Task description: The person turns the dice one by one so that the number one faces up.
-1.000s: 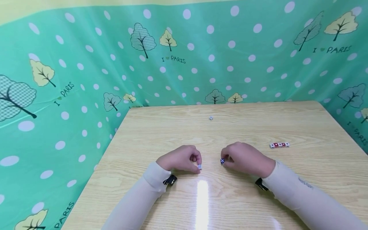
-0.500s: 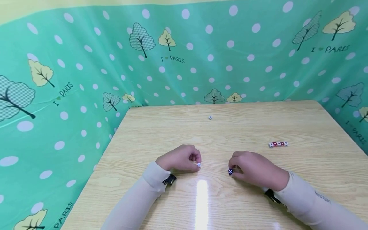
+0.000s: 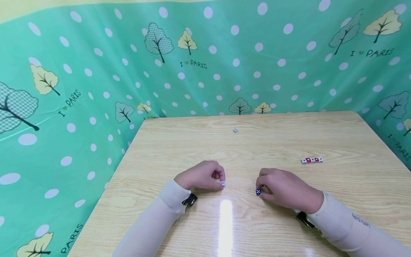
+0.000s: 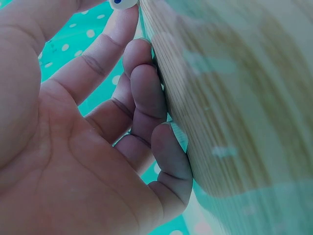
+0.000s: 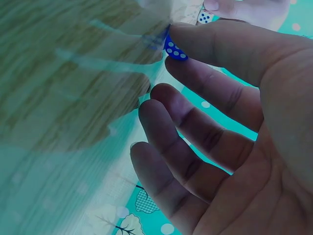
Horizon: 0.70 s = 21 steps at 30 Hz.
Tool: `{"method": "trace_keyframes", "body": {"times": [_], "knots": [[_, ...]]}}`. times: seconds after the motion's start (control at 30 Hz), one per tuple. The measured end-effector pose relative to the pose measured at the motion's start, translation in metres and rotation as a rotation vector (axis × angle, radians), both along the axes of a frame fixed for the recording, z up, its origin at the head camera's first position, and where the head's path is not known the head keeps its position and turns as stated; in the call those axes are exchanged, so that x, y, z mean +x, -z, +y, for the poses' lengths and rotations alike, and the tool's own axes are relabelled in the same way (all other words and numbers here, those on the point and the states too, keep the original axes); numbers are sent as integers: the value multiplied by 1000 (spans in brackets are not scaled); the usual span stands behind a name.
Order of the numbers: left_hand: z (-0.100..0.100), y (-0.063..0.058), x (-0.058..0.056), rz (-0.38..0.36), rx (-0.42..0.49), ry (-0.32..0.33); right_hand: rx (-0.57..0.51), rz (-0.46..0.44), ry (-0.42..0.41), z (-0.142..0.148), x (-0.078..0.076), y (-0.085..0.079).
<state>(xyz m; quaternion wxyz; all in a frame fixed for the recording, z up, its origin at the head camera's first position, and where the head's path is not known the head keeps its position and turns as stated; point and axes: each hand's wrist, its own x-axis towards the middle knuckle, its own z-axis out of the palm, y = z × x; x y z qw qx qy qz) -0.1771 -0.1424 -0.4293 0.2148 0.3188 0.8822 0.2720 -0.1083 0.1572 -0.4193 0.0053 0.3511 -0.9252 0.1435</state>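
Note:
My left hand [image 3: 203, 175] pinches a white die [image 3: 223, 183] with blue pips between thumb and index fingertip, close over the wooden table. Only a bit of that die shows at the top edge of the left wrist view. Across a short gap, my right hand [image 3: 284, 187] pinches a blue die [image 3: 258, 192] with white pips. In the right wrist view this blue die [image 5: 175, 50] sits between the thumb and index fingertips, the other fingers loosely bent beside the tabletop. The right hand is slightly nearer to me than the left.
A short row of alternating white and red dice [image 3: 312, 160] lies on the table [image 3: 179, 142] to the right, beyond my right hand. One single white die [image 3: 235, 130] lies near the far edge. A green dotted curtain [image 3: 205, 71] closes off the back and sides.
My right hand has moved right and toward me with the blue die, then stayed there for the last half second. The left hand with the white die has barely moved.

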Motion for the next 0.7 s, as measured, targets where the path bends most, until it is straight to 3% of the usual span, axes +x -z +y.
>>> {"method": "trace_keyframes", "body": {"times": [0.7], "knots": [[1,0,0,-5,3,1,0,-8,-26,-5,2,1]]}}
